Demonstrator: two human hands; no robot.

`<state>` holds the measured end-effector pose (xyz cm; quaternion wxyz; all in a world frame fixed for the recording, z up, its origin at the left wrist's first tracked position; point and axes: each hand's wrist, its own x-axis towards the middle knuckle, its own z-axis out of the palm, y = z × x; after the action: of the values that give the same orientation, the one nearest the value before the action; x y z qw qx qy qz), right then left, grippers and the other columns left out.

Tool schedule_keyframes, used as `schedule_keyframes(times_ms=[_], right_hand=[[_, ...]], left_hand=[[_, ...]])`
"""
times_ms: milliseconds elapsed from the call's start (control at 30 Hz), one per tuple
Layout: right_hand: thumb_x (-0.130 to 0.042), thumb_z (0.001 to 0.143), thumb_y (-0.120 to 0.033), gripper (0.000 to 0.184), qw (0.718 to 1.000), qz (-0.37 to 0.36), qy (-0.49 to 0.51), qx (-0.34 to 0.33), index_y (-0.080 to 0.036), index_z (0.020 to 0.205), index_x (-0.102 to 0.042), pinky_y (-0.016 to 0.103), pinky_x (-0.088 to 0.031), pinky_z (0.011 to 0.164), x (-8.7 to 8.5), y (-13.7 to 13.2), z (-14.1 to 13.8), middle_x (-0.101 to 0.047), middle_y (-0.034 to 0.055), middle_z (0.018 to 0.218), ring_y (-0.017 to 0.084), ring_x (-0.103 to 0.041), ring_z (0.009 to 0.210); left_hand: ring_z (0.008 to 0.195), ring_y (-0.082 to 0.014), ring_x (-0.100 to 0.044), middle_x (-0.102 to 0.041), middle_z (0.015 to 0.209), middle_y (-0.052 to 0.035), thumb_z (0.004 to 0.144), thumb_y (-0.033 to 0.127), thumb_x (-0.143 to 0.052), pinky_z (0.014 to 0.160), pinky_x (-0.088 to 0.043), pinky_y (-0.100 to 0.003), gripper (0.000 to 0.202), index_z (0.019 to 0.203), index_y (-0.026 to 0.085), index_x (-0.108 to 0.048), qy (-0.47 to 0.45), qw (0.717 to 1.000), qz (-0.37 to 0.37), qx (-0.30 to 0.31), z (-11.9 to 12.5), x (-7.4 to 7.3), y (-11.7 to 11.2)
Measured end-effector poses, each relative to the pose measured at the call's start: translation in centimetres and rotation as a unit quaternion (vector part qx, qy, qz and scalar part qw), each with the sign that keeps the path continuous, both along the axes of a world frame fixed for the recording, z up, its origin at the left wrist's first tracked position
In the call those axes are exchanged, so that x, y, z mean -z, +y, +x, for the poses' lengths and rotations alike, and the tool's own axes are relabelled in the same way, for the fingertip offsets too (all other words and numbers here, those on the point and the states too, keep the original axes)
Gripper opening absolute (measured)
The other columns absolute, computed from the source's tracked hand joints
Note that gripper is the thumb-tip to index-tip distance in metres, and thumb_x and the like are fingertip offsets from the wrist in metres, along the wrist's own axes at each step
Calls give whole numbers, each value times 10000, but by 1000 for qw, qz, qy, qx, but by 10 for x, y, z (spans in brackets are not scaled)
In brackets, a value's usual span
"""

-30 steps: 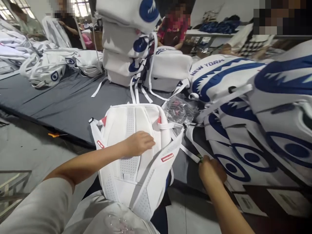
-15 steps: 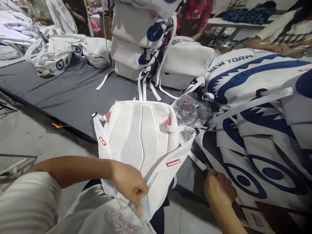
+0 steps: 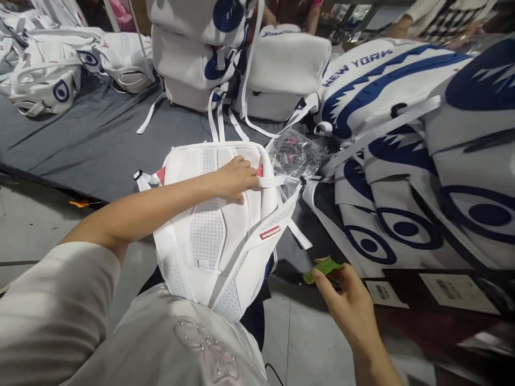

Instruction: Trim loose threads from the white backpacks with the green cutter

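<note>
A white backpack (image 3: 237, 230) lies with its padded back panel facing up, its lower end against my body. My left hand (image 3: 237, 179) reaches across it, fingers curled at the white strap webbing (image 3: 271, 181) beside a red tab near the upper right corner. The right shoulder strap (image 3: 261, 244), with a small red label, slants over the panel. Off the bag's right side, my right hand (image 3: 346, 295) grips a small flat green tool (image 3: 322, 269) between thumb and fingers; its exact kind is not clear.
Stacked white backpacks (image 3: 193, 56) rise behind. More backpacks with blue eye prints (image 3: 406, 228) crowd the right. A crumpled clear plastic bag (image 3: 298, 155) lies by the bag's corner. Dark cloth (image 3: 100, 145) covers the table. Other people's arms show at the back.
My left hand has moved from the lower part of the backpack up to the webbing at its upper right. My right hand has turned, exposing the green tool. The view has tilted down.
</note>
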<state>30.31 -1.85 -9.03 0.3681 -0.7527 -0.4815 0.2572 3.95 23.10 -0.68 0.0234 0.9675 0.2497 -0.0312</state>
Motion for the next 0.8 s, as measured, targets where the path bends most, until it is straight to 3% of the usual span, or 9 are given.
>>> schedule_keyframes(times_ms=[133, 267, 333, 400, 500, 567, 667, 733, 800], right_hand=[[-736, 728, -518, 344, 985, 22, 170, 31, -226, 752, -557, 247, -420, 458, -2, -11, -23, -563, -29, 591, 132, -511, 507], [-746, 714, -527, 376, 897, 5, 441, -10, -233, 814, -534, 178, -226, 317, -2, -15, -53, -499, -73, 515, 76, -350, 362], [-726, 750, -503, 347, 868, 26, 494, -31, -238, 886, -548, 183, -283, 325, -2, -14, -75, -501, -87, 491, 82, -371, 340], [-683, 816, -473, 332, 868, 74, 489, -40, -247, 1027, -562, 220, -400, 378, -2, -9, -101, -609, -61, 563, 111, -482, 370], [-610, 911, -383, 323, 907, 183, 372, -79, -270, 1206, -541, 311, -549, 552, 4, 6, -143, -760, 38, 911, 183, -699, 630], [-584, 925, -282, 277, 927, 259, 201, -184, -269, 1202, -583, 397, -585, 763, 10, 20, -161, -750, 72, 1082, 219, -734, 851], [-510, 892, -116, 345, 867, 297, -91, -390, -233, 1183, -653, 454, -519, 951, 21, 28, -149, -737, 81, 1038, 224, -698, 911], [-456, 871, -53, 411, 814, 288, -215, -456, -202, 1193, -663, 383, -535, 819, 30, 20, -113, -704, 59, 841, 199, -646, 755], [-424, 880, -35, 408, 795, 284, -297, -446, -199, 1155, -678, 326, -493, 642, 37, 2, -63, -646, 26, 696, 177, -565, 607]], left_hand=[[1029, -269, -502, -671, 1039, -74, 733, 405, -769, 1038, -210, -467, 286, 933, 208, -717, 43, 998, -37, 5, 7, -1, 4], [1101, -293, -478, -666, 1107, -69, 676, 354, -795, 1098, -134, -492, 320, 954, 216, -716, 15, 998, -55, 12, 4, 10, -3], [1104, -294, -465, -663, 1096, -69, 655, 330, -810, 1095, -139, -490, 327, 945, 212, -711, 12, 999, -50, 10, 4, 14, -8], [1090, -290, -455, -657, 1077, -71, 646, 312, -818, 1075, -162, -489, 312, 919, 205, -711, 16, 999, -40, 4, 5, 16, -12], [1064, -284, -452, -650, 1041, -76, 650, 311, -821, 1029, -204, -471, 281, 876, 184, -714, 12, 999, -29, -10, 11, 18, -12], [1049, -281, -458, -649, 1015, -79, 670, 326, -813, 1005, -223, -459, 270, 864, 168, -714, 5, 999, -26, -17, 15, 19, -7], [1041, -278, -467, -653, 987, -73, 691, 342, -810, 994, -236, -458, 283, 879, 154, -712, -8, 1000, -14, -18, 17, 19, 1], [1042, -279, -470, -657, 974, -69, 687, 343, -822, 991, -245, -456, 302, 892, 151, -711, -22, 999, 0, -24, 17, 19, 1], [1042, -281, -475, -659, 970, -75, 682, 338, -837, 983, -257, -445, 314, 895, 145, -709, -44, 998, 23, -43, 15, 17, -8]])
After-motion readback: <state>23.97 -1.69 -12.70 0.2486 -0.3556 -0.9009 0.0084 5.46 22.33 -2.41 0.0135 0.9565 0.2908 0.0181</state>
